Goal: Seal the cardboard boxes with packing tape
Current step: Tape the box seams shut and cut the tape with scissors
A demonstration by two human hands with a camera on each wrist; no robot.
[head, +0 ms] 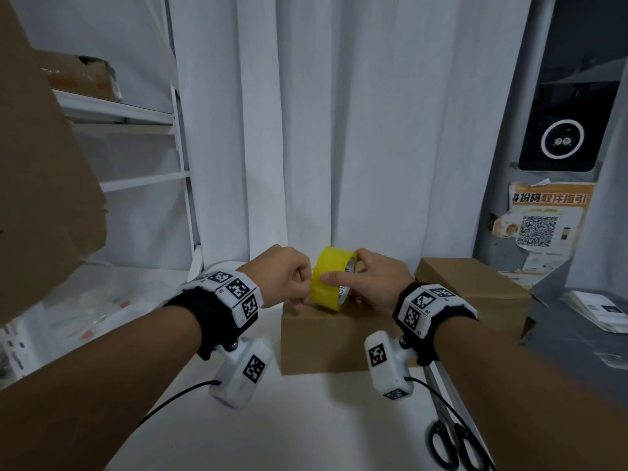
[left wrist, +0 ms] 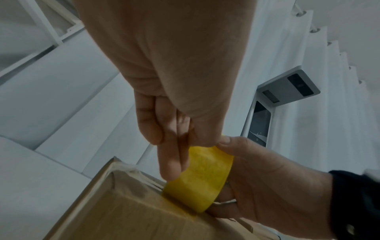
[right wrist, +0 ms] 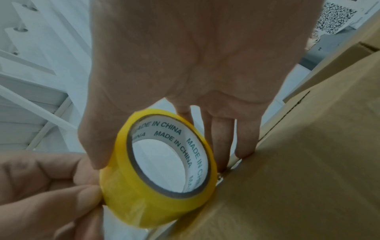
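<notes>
A yellow packing tape roll [head: 331,278] stands on edge on top of a small brown cardboard box [head: 323,341] in the middle of the white table. My right hand [head: 343,271] grips the roll, thumb on its outer face and fingers behind it. My left hand [head: 306,283] is curled, and its thumb and forefinger pinch at the roll's outer layer on the left side. In the right wrist view the roll [right wrist: 160,162] shows its white core, and the left fingertips [right wrist: 90,191] press its face. Whether a free tape end is lifted I cannot tell. The box's top flaps [left wrist: 123,219] lie closed.
A second closed cardboard box [head: 475,287] sits behind and to the right. Black scissors [head: 452,443] lie at the table's near right. A large cardboard sheet [head: 40,198] leans at the left before white shelves [head: 136,113]. White curtain behind; a grey counter [head: 577,334] with papers stands right.
</notes>
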